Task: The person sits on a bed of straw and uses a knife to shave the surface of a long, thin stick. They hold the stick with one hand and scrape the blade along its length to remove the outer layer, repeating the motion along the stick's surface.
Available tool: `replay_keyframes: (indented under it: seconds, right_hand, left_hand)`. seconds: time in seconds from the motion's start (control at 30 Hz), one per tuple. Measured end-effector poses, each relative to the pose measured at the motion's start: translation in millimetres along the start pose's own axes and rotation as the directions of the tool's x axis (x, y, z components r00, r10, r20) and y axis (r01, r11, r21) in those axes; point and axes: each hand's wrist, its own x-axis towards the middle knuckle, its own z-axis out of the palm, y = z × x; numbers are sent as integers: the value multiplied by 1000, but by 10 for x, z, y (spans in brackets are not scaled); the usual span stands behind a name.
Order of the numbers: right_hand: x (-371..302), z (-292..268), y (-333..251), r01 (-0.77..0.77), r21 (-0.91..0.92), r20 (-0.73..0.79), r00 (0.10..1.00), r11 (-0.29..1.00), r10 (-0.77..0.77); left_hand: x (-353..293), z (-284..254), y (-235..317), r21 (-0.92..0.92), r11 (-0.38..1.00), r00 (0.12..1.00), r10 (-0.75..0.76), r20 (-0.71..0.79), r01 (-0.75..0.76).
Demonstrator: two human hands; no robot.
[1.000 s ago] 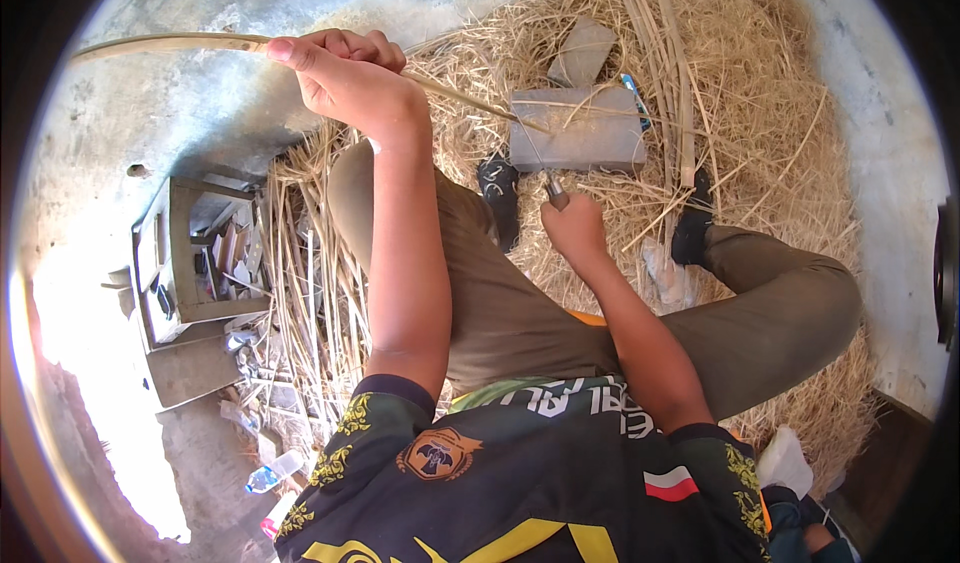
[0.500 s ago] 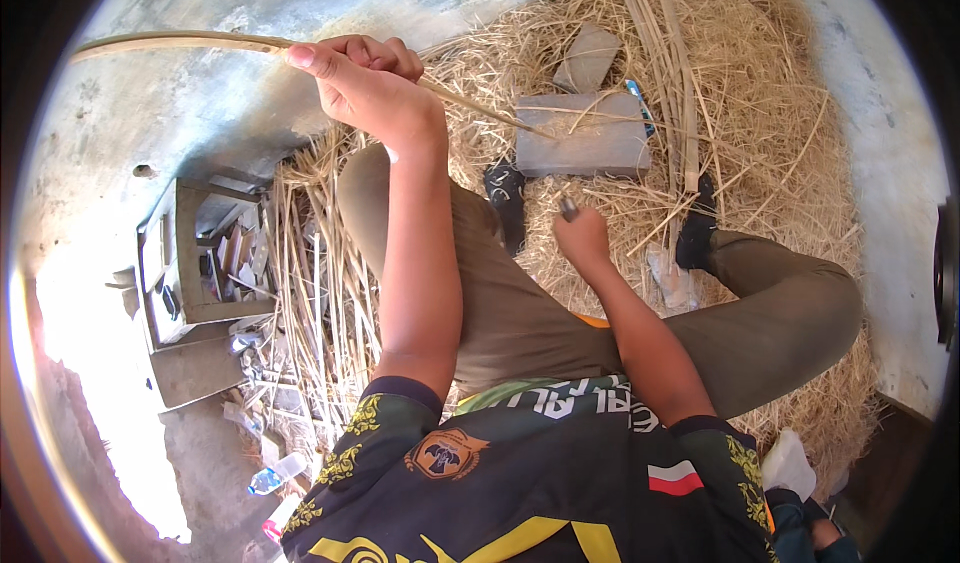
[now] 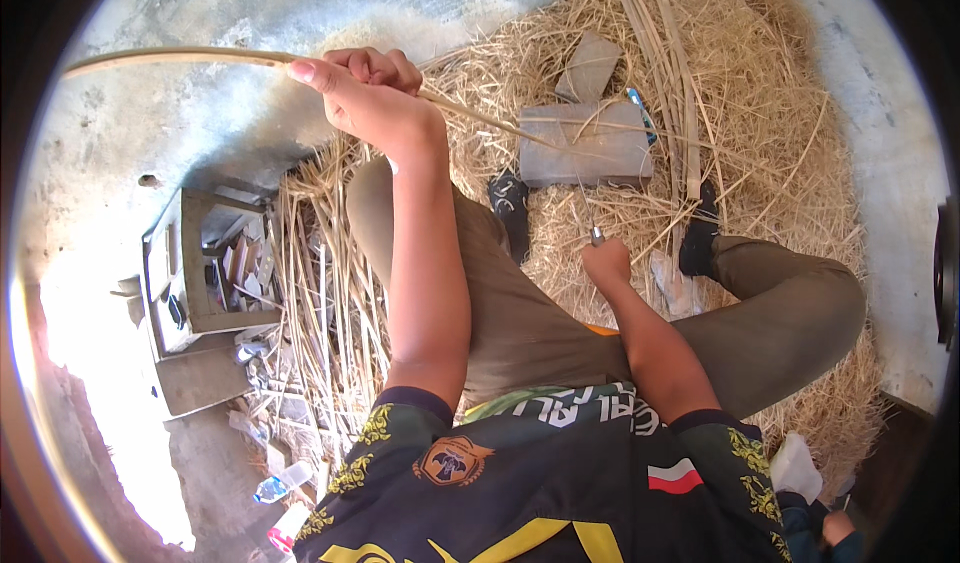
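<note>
My left hand [image 3: 378, 98] is raised at the upper left, its fingers closed round a long, thin bamboo strip [image 3: 200, 56]. One part of the strip bows out past my thumb to the left; the other slants down to the right, its end over a grey block [image 3: 595, 163]. Lower, between my knees, my right hand [image 3: 608, 266] is wrapped round the handle of a knife [image 3: 597, 234]. The knife's metal collar shows above my fist, and a thin blade points up toward the block's near edge. My fingers hide most of the handle.
Shavings [image 3: 760, 83] cover the floor around my feet. Long strips [image 3: 672, 73] lie behind the block, beside a flat slab [image 3: 588, 66] and a blue object [image 3: 641, 113]. More strips [image 3: 335, 253] lie left of my leg, by a wooden frame [image 3: 235, 318] and a plastic bottle [image 3: 285, 483].
My right hand has moved slightly right and nearer to me, and the knife's blade now shows. My left hand has shifted a little, still gripping the bamboo strip.
</note>
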Motion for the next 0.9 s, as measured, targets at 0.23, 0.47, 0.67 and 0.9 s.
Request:
replay_keyframes:
  seconds: [0.23, 0.47, 0.67, 0.9]
  right_hand:
    - [-308, -97, -771, 278, 19, 5, 960, 960, -278]
    - [-332, -59, -557, 149, 38, 50, 987, 988, -151]
    - [-446, -169, -962, 261, 18, 93, 961, 965, -261]
    - [-166, -2, -548, 81, 46, 15, 997, 996, -82]
  left_hand:
    - [111, -137, 21, -138, 984, 962, -75, 262, 114]
    - [59, -64, -43, -115, 979, 978, -150, 143, 167]
    - [44, -123, -12, -109, 983, 959, -113, 260, 145]
    - [21, -38, -21, -109, 975, 926, -143, 350, 192]
